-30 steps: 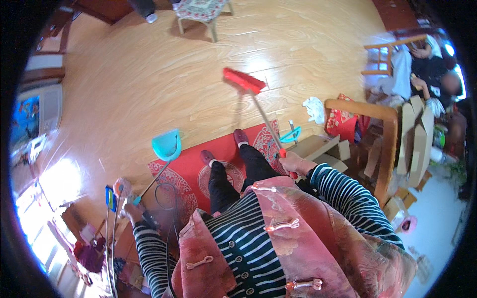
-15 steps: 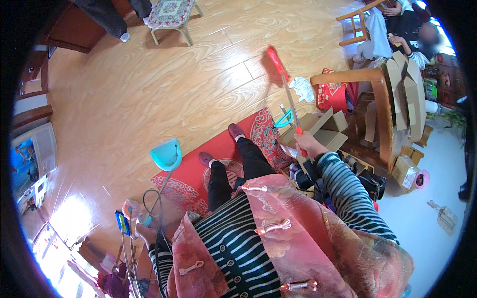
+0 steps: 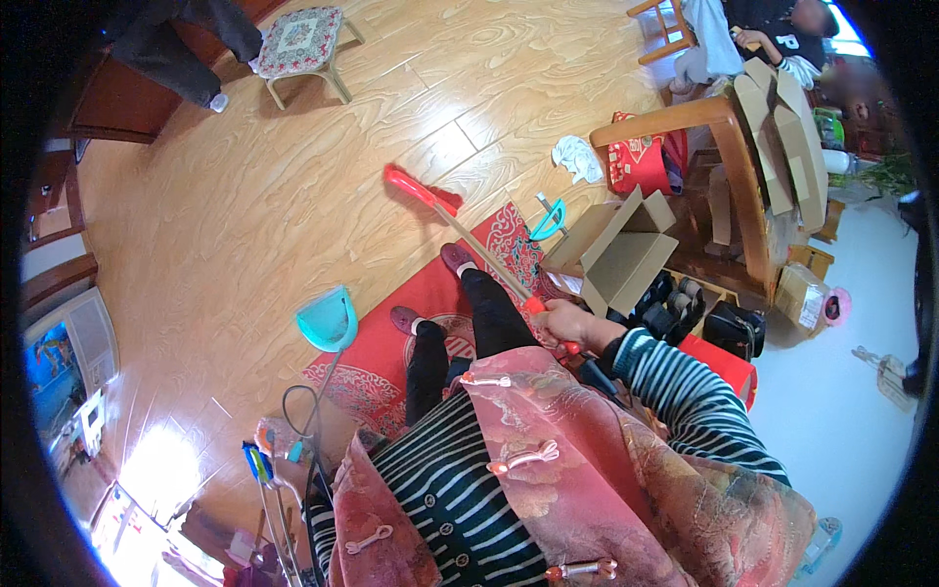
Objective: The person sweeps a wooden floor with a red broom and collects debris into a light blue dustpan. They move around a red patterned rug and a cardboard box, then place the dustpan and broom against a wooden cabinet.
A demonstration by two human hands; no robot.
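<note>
The red broom has swung its head leftward. My right hand, the nearer, is wrapped round its handle, the length slanting forward-left from there. My left hand is hidden, its grip unclear; the teal dustpan lies left of my right.

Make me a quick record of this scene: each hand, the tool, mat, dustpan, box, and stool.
Right hand: closed around the broom's red grip
Left hand: not clearly visible
Tool: broom, red head beyond the mat's far edge
Mat: red, patterned, under the person's shoes
Dustpan: teal, long-handled, by the mat's far edge, at left
Box: open cardboard, right of the mat
Stool: patterned seat, upper left, on wood-look floor
</note>
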